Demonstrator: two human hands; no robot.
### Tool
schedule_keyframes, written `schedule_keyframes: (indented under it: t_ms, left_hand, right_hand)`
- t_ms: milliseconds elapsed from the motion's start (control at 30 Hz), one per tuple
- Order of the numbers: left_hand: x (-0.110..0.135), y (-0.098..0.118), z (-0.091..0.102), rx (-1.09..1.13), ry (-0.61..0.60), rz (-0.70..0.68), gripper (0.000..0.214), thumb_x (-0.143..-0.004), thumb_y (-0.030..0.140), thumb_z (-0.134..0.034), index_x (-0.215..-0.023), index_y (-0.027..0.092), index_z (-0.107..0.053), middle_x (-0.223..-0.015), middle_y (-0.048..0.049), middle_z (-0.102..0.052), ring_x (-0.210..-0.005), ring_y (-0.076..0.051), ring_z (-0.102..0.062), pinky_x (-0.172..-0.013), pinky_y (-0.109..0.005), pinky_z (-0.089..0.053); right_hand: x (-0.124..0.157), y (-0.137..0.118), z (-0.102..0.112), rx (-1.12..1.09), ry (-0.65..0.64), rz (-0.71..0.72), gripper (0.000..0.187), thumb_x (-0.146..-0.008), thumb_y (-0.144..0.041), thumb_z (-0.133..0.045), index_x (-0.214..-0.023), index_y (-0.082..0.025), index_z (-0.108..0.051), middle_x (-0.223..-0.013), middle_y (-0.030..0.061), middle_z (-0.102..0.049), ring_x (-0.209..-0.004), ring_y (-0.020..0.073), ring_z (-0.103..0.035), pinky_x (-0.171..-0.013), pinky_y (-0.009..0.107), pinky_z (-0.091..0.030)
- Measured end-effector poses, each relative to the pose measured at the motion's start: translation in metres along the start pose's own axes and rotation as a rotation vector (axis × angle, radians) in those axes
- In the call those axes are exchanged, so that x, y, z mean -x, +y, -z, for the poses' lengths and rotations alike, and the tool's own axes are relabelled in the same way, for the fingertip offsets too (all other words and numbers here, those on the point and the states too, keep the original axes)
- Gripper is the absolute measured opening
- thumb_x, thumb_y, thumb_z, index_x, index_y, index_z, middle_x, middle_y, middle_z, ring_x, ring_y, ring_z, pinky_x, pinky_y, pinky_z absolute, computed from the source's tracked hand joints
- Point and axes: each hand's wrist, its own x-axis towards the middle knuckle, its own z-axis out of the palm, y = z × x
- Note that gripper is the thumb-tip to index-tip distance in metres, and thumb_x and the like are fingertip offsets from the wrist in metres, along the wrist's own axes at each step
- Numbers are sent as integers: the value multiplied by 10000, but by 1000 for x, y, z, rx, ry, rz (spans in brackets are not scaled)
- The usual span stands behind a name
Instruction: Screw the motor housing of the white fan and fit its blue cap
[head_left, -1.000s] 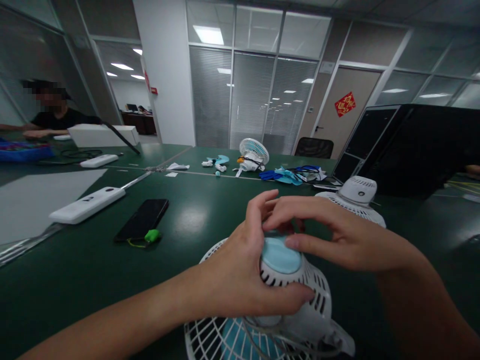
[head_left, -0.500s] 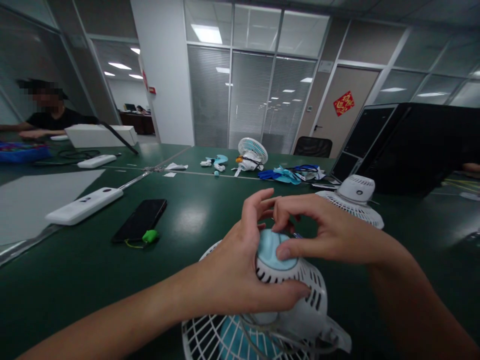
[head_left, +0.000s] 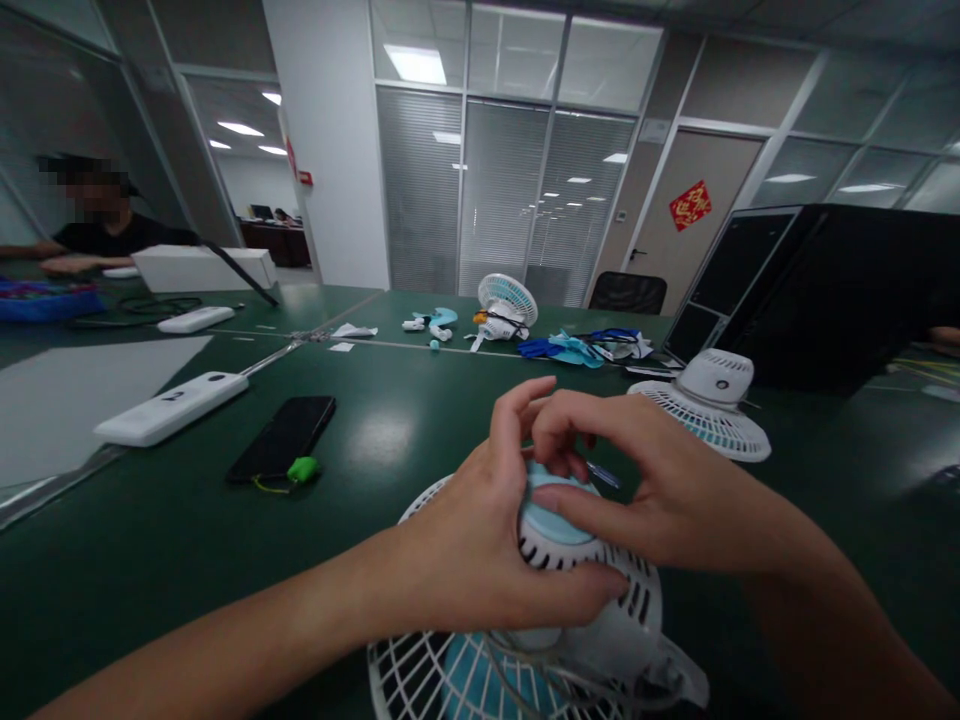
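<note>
A white desk fan lies with its grille downward on the table in front of me. My left hand wraps round its slotted motor housing, thumb along the near side. On top of the housing sits a round light-blue knob. My right hand grips this knob, with the thumb on its near part and the fingers curled over the far part, hiding much of it. Just beyond the right thumb, a thin metallic object shows in part; its kind is unclear. A loose cord runs over the grille.
A second fan lies face down at right, before a large black case. Farther back are another fan, blue gloves and light-blue parts. A phone and power strip lie left. A person sits far left.
My right thumb has shifted left across the knob and the right fingers have curled further over it. The thin metallic object shows more. My left hand keeps its hold on the housing.
</note>
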Motion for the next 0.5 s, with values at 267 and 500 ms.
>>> schedule_keyframes:
  t_ms: [267, 500]
  left_hand:
    - [1, -1, -1, -1, -12, -35, 1049, -708, 321, -811, -1477, 254, -100, -1464, -166, -417, -1324, -360, -471, -1116, -548, -385]
    - [0, -1, 0, 29, -19, -13, 1052, -709, 325, -814, -1485, 275, -106, -1376, -136, -490, -1294, -361, -508, -1098, -553, -418]
  right_hand:
    - [6, 9, 16, -104, -112, 59, 148, -862, -237, -698, -1003, -192, -693, -1007, 37, -723, -928, 171, -654, -814, 271, -494]
    - [1, 17, 10, -138, -110, -24, 253, -818, -386, -763, -806, -166, -639, -768, -23, -624, -667, 98, -548, -587, 213, -420]
